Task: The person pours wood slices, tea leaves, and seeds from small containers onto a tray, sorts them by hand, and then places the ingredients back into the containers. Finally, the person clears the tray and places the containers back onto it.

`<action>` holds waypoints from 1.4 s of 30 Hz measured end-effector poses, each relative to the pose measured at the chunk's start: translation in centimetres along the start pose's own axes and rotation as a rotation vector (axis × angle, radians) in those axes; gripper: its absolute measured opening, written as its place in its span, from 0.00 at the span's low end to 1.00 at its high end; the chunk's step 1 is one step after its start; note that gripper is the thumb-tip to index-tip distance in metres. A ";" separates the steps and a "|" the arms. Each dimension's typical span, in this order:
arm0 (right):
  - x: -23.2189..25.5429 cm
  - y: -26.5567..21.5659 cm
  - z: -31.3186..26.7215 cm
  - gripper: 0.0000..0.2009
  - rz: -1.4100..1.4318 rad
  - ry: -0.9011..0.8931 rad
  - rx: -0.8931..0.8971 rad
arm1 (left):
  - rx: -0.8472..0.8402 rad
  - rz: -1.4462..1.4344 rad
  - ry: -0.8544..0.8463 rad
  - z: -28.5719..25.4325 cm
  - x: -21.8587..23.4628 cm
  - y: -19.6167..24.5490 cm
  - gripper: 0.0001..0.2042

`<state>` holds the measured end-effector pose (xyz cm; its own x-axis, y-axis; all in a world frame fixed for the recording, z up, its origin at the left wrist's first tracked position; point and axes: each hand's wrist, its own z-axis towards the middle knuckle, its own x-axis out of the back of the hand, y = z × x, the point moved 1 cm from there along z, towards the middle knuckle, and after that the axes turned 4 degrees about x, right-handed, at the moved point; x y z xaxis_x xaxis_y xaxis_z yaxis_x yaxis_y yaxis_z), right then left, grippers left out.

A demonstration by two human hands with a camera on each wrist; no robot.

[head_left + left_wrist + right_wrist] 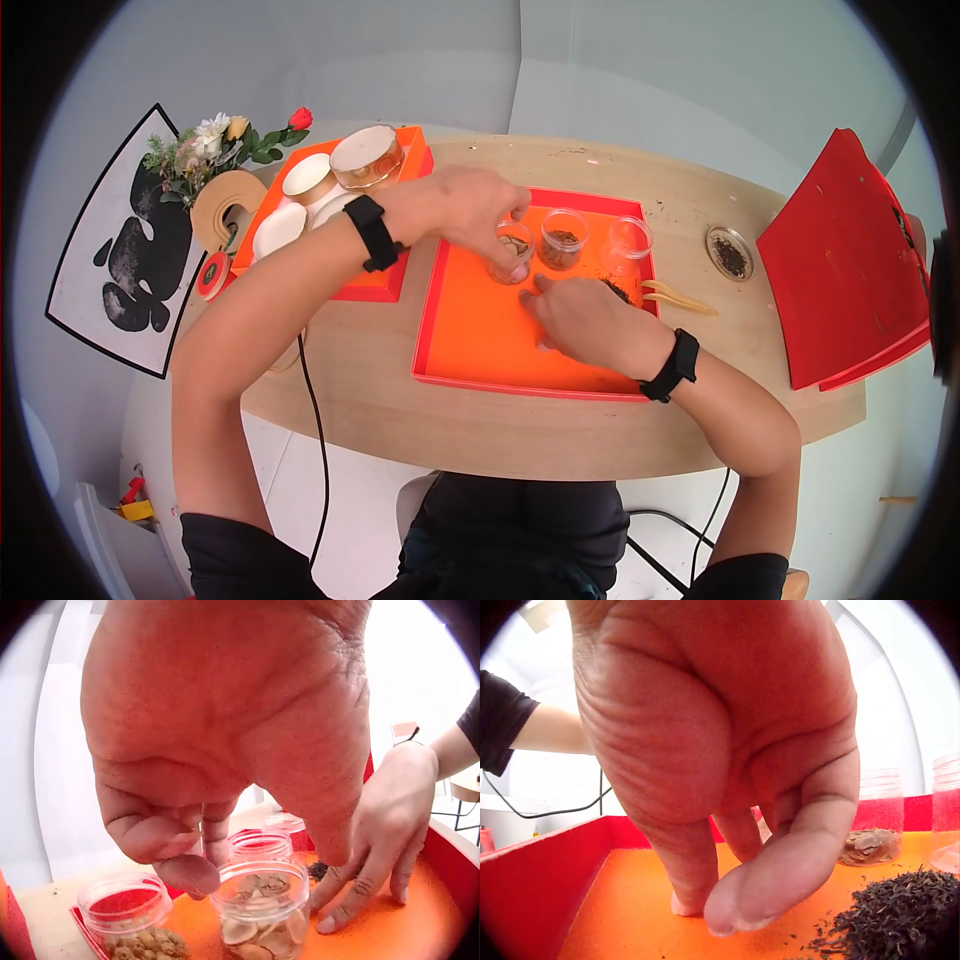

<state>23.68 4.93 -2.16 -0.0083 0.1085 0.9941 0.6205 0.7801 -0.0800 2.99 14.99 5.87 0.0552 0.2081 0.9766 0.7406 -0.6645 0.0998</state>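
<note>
My left hand (478,212) reaches down over a clear open jar (262,922) of pale dried slices, thumb and fingers on either side of its rim. Beside it, a jar (135,926) of small round olive-brown pieces shows in the left wrist view; the hand hides it in the head view. My right hand (590,322) rests with fingertips on the floor of the orange tray (480,340), holding nothing visible. Near those fingers lies a heap of dark dried leaves (900,915). Another jar (562,240) contains brown pieces, and a further clear jar (630,238) stands right of it.
Wooden tongs (680,298) lie across the tray's right edge. Beyond them sit a small dish (730,253) of dark leaves and a red folder (840,270). On the left, an orange box (418,150) carries several round white-topped containers, with flowers (215,140) behind.
</note>
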 end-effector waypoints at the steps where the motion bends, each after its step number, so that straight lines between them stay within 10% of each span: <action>1: 0.0 0.0 0.0 0.25 -0.009 0.000 0.003 | 0.000 0.001 0.000 -0.1 -0.5 0.2 0.34; 32: 4.1 0.5 -0.9 0.27 0.115 -0.080 0.016 | 0.003 0.023 0.215 3.1 -2.8 -3.2 0.43; 37: 8.6 0.3 -5.0 0.19 0.269 0.298 0.040 | -0.104 -0.014 0.323 3.2 -2.3 0.0 0.45; 42: 9.4 -2.1 -9.9 0.18 0.193 0.303 -0.105 | -0.099 -0.050 0.229 5.3 -3.5 1.8 0.45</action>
<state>30.10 -1.76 8.07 0.3395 0.0478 0.9394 0.6649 0.6942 -0.2757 7.65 16.85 1.65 -0.1415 0.0823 0.9865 0.6691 -0.7265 0.1566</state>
